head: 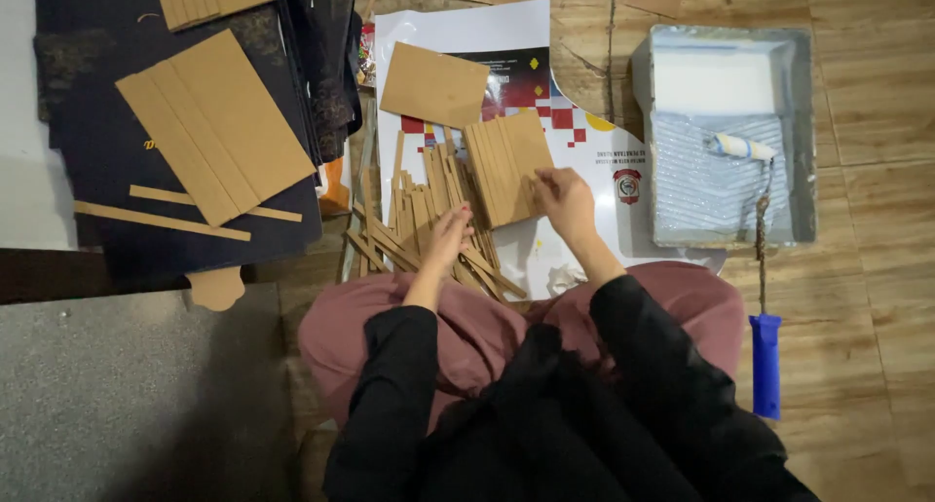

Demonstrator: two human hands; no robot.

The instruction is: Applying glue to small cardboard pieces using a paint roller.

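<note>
Person sits on the tiled floor (pixel 877 220), pink-trousered knees up, black sleeves. Right hand (pixel 565 198), centre frame, has its grip pinched together on the lower right corner of the fanned stack of brown cardboard panels (pixel 504 166). Left hand (pixel 448 234) rests fingers-down on the loose heap of narrow brown cardboard strips (pixel 419 224); cannot tell whether that grip is closed round a strip or just pressing.

Risks: the panel stack is held by one corner only and is already splayed, so it could slide apart and mix into the strips just beside it. The strip heap lies criss-crossed, so pulling one could drag others off the white printed poster sheet (pixel 584 137) underneath.

The grey paint tray with white glue or paint (pixel 799 122) and small roller with blue handle (pixel 765 361) sit near on the right; a stray elbow or sliding panel could land in the wet.
</note>
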